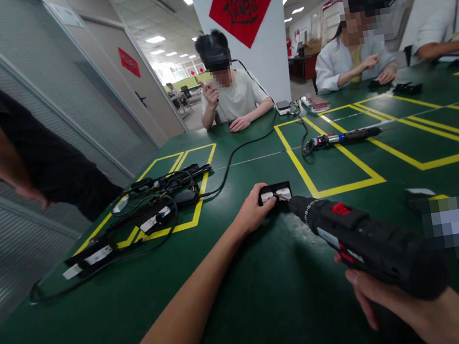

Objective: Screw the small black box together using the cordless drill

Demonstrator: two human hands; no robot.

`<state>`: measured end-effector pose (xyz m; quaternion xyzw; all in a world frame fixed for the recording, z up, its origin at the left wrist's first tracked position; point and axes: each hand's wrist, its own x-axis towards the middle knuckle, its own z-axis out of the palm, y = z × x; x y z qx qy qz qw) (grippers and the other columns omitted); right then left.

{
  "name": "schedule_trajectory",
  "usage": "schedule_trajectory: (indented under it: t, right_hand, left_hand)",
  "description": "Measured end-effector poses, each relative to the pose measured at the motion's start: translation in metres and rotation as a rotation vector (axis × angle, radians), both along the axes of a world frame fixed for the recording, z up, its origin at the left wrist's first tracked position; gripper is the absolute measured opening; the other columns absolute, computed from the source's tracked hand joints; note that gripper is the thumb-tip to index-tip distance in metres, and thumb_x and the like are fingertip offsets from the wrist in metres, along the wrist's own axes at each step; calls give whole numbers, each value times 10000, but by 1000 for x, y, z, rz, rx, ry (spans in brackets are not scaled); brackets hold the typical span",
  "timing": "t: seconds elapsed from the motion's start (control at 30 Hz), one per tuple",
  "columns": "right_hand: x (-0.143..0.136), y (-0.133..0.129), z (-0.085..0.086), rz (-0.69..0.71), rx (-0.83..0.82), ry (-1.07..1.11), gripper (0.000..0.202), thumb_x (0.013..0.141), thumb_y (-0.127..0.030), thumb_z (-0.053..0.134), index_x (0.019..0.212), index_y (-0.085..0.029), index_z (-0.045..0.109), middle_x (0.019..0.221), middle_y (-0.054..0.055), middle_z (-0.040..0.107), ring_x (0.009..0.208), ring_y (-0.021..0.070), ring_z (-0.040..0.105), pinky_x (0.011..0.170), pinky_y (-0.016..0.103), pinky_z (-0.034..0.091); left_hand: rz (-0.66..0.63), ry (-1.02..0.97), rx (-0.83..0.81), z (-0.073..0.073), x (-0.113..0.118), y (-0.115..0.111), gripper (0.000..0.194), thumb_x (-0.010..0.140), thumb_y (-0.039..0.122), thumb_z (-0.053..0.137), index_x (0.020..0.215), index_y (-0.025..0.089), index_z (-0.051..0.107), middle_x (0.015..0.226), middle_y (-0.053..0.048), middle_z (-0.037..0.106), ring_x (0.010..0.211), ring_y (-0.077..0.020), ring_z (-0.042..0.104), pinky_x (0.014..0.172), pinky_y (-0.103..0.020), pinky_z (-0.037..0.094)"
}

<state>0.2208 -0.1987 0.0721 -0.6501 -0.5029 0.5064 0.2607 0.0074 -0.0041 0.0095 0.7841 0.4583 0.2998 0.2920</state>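
My left hand [257, 209] reaches out to the middle of the green table and holds a small black block [275, 192] with a shiny metallic inset by its left end. A black power drill [362, 238] with red switches is in my right hand [375, 294], its fingers around the grip below the body. The drill points away to the left, and its chuck is beside the block. A thin bit seems to reach the metallic inset; whether it touches is too small to tell.
Black cables and power strips [152, 207] lie at the left within yellow tape. A soldering-iron-like tool [341, 138] lies at the right on the green table [247, 285]. Several people sit across the table; another person [8, 125] stands at the left.
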Motion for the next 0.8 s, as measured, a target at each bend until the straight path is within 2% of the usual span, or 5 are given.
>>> schedule_trajectory:
  t: [0.17,0.4,0.63,0.73,0.8]
  right_hand:
    - [-3,2,12,5,64,23,260,775,-408,521,868,-208,658,472,-7,578,489,142,588,482,230,493]
    - [-2,6,33,25,36,34,147,732,-340,590,726,-211,661,485,-8,589,488,144,590,471,235,504]
    - [-4,4,36,21,30,62,140,740,-316,581,751,-207,668,480,-7,589,464,137,584,463,233,501]
    - [-4,4,31,11,61,39,186,735,-363,594,823,-216,666,476,-14,590,471,135,586,451,213,484]
    - [-3,3,23,14,64,13,200,738,-398,585,763,-214,659,473,-6,586,489,140,588,452,207,476]
  left_hand:
    - [7,5,-8,1,1,-1,321,869,298,532,1162,167,520,1099,-77,603,885,-205,619,746,-406,523]
    - [27,-16,6,2,1,-3,308,875,305,520,1148,162,530,1088,-75,611,893,-207,619,766,-417,514]
    - [47,-21,15,-2,3,-1,301,874,304,523,1138,160,535,1079,-74,613,876,-202,622,747,-405,521]
    - [51,-17,21,-2,4,0,299,872,302,526,1135,160,537,1083,-74,612,884,-204,620,754,-409,519]
    - [52,-16,27,-2,4,0,299,871,299,528,1136,161,536,1091,-75,609,893,-206,618,759,-412,517]
